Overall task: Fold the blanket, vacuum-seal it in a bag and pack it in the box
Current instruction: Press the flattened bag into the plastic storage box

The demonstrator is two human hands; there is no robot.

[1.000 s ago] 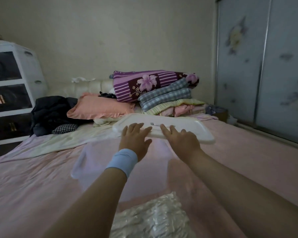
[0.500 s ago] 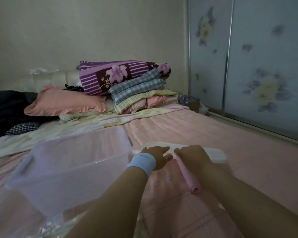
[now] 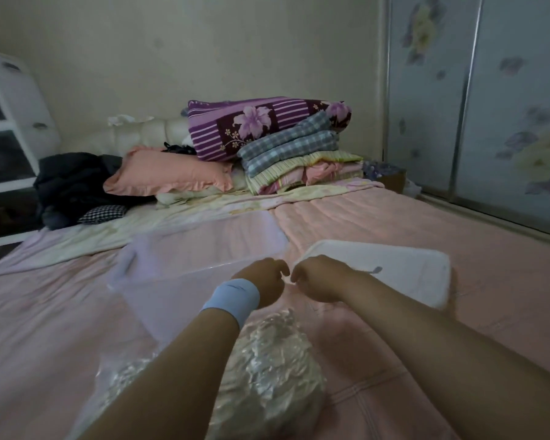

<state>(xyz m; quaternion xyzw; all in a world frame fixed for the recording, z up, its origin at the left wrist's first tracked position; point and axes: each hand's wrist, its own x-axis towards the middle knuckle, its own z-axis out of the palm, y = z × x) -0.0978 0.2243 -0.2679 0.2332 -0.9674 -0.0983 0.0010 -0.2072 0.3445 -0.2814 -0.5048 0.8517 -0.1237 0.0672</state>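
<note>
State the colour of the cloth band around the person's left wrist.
Light blue; the soft cloth wristband shows best in the head view.

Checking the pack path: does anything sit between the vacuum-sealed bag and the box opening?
Nothing visible does. The lid is off and lies on the bed to the right of the box, whose top looks open. The sealed bag lies on the box's near side.

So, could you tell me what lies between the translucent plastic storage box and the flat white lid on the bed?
In the head view, the left hand and right hand meet there, fingers curled, above the pink quilted bedcover.
</note>
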